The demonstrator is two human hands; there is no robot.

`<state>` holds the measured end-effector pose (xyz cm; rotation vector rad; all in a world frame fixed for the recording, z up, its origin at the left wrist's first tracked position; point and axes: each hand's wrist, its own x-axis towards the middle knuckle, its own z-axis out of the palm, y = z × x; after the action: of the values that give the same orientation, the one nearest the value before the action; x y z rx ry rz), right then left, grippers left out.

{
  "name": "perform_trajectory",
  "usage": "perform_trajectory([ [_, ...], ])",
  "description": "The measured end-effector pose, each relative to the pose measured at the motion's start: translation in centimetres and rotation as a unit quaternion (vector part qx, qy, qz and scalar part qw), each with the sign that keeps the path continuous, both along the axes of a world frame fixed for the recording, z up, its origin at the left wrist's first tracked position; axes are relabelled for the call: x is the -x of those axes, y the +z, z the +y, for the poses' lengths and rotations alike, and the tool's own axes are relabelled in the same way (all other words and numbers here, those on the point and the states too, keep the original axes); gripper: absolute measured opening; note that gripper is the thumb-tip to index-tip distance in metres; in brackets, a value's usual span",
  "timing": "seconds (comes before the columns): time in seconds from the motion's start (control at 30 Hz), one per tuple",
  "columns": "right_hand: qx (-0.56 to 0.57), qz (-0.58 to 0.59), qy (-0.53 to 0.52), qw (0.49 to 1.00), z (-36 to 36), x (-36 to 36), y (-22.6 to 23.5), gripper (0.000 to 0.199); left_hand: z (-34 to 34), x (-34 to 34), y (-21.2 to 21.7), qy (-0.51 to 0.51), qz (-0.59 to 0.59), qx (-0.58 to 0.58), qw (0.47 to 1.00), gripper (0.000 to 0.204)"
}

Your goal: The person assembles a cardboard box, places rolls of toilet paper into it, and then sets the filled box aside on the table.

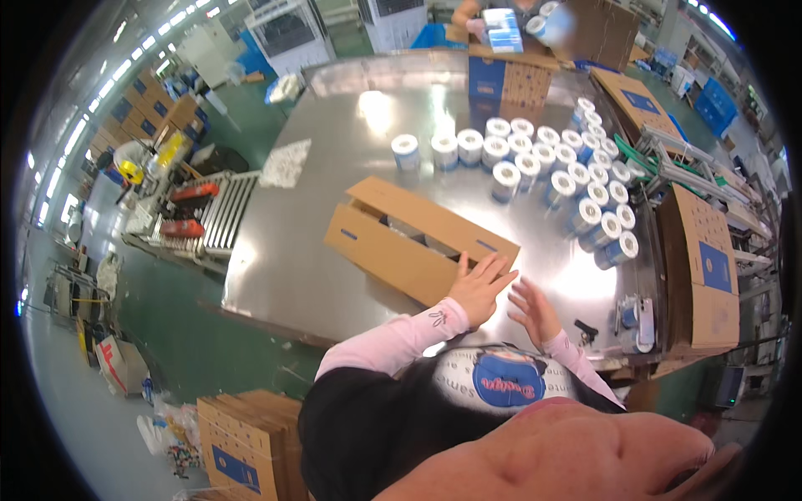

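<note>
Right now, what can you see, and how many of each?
Metal table: one, silver, centre
Open carton: one, brown, middle of table
Cylinders: roughly thirty, white and blue, table's right half
Far carton: one, brown and blue, table's far side
Co-worker: one, colours unclear, behind far carton
Cardboard stacks: several, brown and blue, right and lower left
Phone: one, pale, table's near right corner
Roller conveyor: one, silver, left of table
Boxy machines: two, pale, beyond the table
Left hand: one, pink sleeve, on open carton
Right hand: one, pink sleeve, beside carton's right end
</note>
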<state>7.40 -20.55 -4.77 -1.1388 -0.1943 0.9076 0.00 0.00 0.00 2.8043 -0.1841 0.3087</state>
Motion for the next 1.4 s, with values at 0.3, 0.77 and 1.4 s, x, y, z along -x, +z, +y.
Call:
perform_trajectory([
  [0.3,0.471,-0.383,0.056,0.792,-6.9,-0.8,-12.6,0.034,25.0,-1.2,-0.4,0.439,-0.064,-0.155,0.883,0.063],
  [0.77,0.658,-0.472,0.106,0.577,-10.7,2.9,-13.4,0.033,4.9,9.3,-29.9,0.104,0.553,0.106,0.82,0.054],
  [1.4,0.614,-0.587,-0.281,0.448,-35.5,-22.2,-1.3,0.047,-0.7,10.3,-17.4,0.3,0.499,0.142,0.801,0.047],
])
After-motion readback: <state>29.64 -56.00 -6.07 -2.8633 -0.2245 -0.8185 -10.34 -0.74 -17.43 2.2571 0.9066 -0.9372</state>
